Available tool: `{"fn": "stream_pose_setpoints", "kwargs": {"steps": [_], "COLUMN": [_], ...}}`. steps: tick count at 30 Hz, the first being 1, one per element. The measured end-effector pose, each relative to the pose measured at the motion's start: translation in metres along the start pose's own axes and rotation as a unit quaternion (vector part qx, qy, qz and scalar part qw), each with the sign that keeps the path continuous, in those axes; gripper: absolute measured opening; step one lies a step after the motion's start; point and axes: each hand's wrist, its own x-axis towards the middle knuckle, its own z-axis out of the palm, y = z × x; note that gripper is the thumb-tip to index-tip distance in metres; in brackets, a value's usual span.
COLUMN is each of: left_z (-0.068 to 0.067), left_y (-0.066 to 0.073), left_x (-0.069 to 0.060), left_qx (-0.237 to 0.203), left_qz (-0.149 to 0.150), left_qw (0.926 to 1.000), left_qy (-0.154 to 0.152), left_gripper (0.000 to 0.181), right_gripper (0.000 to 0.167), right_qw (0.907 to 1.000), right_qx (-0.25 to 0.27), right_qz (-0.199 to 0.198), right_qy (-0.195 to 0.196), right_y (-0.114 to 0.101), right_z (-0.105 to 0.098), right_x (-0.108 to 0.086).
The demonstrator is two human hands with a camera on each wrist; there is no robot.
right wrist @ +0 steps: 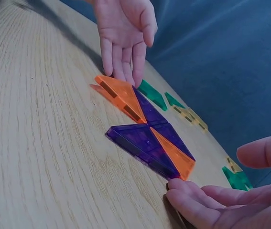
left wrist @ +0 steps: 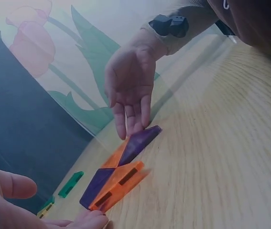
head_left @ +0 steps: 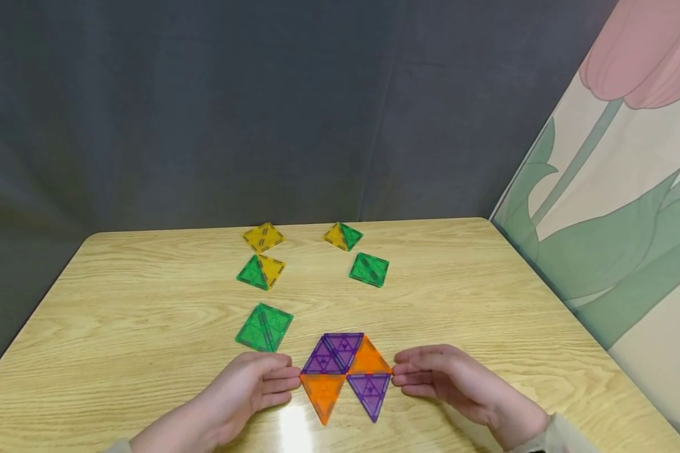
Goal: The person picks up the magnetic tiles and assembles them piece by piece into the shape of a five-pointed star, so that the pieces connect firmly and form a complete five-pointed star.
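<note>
Translucent triangular magnetic tiles lie flat at the near middle of the table, joined in one group. Its upper row has a left purple tile (head_left: 323,360), a middle purple tile (head_left: 345,345) and a right orange tile (head_left: 369,360). Below hang an orange tile (head_left: 323,391) on the left and a purple tile (head_left: 370,391) on the right, points toward me, a gap between them. My left hand (head_left: 249,393), fingers extended, touches the group's left corner. At the opposite corner, my right hand (head_left: 453,387) touches with its fingertips. Both thumbs stay off the tiles.
A green tile pair (head_left: 264,327) lies just beyond my left hand. Farther back are a green-yellow pair (head_left: 261,272), a yellow pair (head_left: 264,238), a yellow-green pair (head_left: 343,236) and another green pair (head_left: 369,270). A dark curtain (head_left: 232,113) hangs behind the table (head_left: 136,302).
</note>
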Motion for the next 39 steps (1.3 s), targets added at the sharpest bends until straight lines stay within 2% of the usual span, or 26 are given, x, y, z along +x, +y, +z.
{"fn": "stream_pose_setpoints", "kwargs": {"steps": [7,13,16,19,22,25,28,32,39], "left_z": [0.006,0.006,0.007,0.009,0.01,0.011,0.013,0.017,0.02], "left_y": [-0.007,-0.009,-0.009,-0.01,-0.012,-0.016,-0.019,-0.021,-0.019], "left_x": [0.002,0.001,0.002,0.004,0.006,0.007,0.01,0.013,0.016], "left_qx": [-0.019,0.012,0.031,0.057,0.082,0.091,0.091,0.099,0.134], "left_qz": [0.014,0.027,0.034,0.036,0.038,0.048,0.063,0.076,0.073], "left_qw": [0.9997,0.9995,0.9987,0.9971,0.9947,0.9936,0.993,0.9909,0.9864], "left_qy": [0.011,0.013,0.021,0.035,0.047,0.046,0.042,0.049,0.059], "left_gripper": [0.047,0.047,0.041,0.033,0.027,0.025,0.023,0.023,0.028], "right_gripper": [0.043,0.044,0.046,0.047,0.048,0.046,0.041,0.036,0.034], "right_qw": [0.9997,0.9994,0.9995,0.9982,0.9937,0.9893,0.9872,0.9889,0.9901], "right_qx": [0.019,0.028,0.007,-0.039,-0.094,-0.126,-0.136,-0.125,-0.118], "right_qz": [0.006,0.002,-0.001,-0.01,-0.019,-0.023,-0.03,-0.036,-0.027], "right_qy": [0.014,0.021,0.03,0.043,0.057,0.07,0.078,0.073,0.071], "right_y": [-0.001,0.001,0.003,0.004,0.006,0.008,0.012,0.016,0.018], "right_z": [0.002,0.003,0.005,0.007,0.011,0.015,0.019,0.021,0.021], "right_x": [0.002,0.007,0.009,0.012,0.016,0.019,0.021,0.022,0.022]}}
